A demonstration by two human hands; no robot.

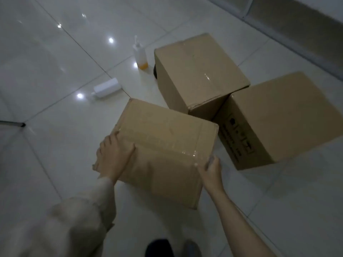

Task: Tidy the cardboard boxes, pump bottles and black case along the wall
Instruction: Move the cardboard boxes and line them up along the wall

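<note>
We are looking at a bare indoor room (storeroom or home, we cannot tell): glossy white floor tiles (55, 58) are reflecting ceiling lights around sealed cardboard boxes (200, 71).

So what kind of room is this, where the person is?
Probably an indoor storeroom or a spare room, though that is a guess. The floor is glossy white tile reflecting ceiling lights, three sealed cardboard boxes sit on it near a wall, and two pump bottles are left loose on it.
</note>
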